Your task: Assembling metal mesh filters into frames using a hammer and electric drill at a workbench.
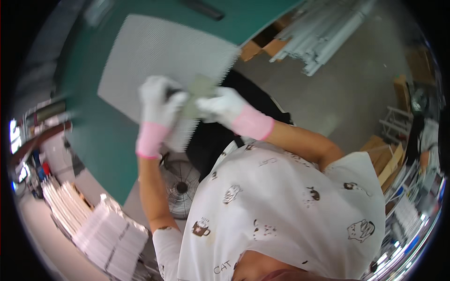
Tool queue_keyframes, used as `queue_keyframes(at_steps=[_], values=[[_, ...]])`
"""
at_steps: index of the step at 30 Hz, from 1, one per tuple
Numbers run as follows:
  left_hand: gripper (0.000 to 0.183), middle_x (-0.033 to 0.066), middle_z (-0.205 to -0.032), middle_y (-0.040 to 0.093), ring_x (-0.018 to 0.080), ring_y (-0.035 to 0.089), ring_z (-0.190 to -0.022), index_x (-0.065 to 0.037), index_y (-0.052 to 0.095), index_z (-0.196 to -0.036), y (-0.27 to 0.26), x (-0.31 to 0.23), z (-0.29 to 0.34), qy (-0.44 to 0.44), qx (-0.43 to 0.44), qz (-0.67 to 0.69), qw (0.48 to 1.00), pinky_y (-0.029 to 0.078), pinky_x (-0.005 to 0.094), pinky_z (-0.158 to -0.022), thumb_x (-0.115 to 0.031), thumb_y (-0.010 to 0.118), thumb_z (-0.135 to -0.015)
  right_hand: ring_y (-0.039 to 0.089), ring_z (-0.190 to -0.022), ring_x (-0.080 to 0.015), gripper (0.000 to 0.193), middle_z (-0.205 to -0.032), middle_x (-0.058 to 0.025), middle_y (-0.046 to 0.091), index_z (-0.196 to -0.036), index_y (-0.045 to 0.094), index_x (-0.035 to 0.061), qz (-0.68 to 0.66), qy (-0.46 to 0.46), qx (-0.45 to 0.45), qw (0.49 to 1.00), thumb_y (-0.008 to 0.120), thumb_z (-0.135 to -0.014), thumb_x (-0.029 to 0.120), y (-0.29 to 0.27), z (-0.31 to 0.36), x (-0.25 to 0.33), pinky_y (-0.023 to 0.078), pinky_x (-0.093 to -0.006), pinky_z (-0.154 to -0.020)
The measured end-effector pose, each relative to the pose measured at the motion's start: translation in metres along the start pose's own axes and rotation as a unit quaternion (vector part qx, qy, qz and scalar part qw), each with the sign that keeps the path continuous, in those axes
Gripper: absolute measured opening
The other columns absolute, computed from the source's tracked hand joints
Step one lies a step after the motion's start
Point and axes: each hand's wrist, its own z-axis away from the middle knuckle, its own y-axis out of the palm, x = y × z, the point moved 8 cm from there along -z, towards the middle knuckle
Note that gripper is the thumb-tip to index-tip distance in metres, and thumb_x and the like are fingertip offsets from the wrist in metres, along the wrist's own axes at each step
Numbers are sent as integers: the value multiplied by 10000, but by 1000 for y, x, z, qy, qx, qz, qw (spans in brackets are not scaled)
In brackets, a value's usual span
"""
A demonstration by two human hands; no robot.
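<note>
A large pale grey ribbed sheet (154,51) with toothed edges lies on the green table (89,122). My left hand (157,96), in a white glove with a pink cuff, is curled above the sheet's near part. A small dark thing shows between its fingers, too blurred to name. My right hand (222,107), gloved the same way, is closed on a flat grey-green pad (199,91) near the sheet's right edge. The pad reaches across toward my left fingers; whether they touch it I cannot tell. Both hands are smeared by motion.
A dark bar (204,8) lies at the table's far side. Beyond its right edge are long pale metal profiles (323,37) over cardboard boxes (262,49). A round fan (182,187) stands below the near edge. Stacked white bundles (110,234) sit at the lower left.
</note>
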Motion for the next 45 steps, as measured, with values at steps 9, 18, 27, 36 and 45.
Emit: queue_keyframes(at_steps=[9,18,27,36,45], values=[[358,138,-1121,578,323,547,-1052,-55,608,-1084,-40,21,7,23,-88,-219,971,431,394,-896,-226,680,-777,638,-916,-310,214,-917,-157,664,-912,661,46,854,9,-306,420,597,-709,34,-217,7,193,523,-394,-784],[333,135,-1105,613,316,558,-1062,-24,605,-1087,-33,18,33,32,-176,-328,928,421,430,-926,-187,656,-801,638,-825,-296,168,-838,-101,614,-929,625,72,951,-115,-210,195,513,-809,106,-346,23,244,517,-399,-744],[319,127,-1019,629,315,587,-986,7,617,-1044,-27,-24,82,75,-256,-180,947,436,426,-901,-39,682,-736,580,-1017,-336,293,-1103,-153,591,-1048,600,68,921,-189,-166,297,505,-777,9,-334,28,231,473,-379,-866],[395,158,-1154,599,312,562,-1071,-18,592,-1133,-27,18,100,-10,-200,-308,930,403,437,-939,-207,668,-794,592,-983,-320,299,-1017,-146,598,-1040,584,56,918,-221,-191,267,513,-751,22,-306,38,265,479,-405,-847],[288,114,-1041,636,280,590,-1005,-26,613,-1021,-26,0,101,39,-229,-251,940,422,419,-904,-128,680,-760,611,-927,-331,199,-963,-151,614,-947,626,51,927,-122,-199,295,491,-802,62,-347,23,249,490,-404,-818]])
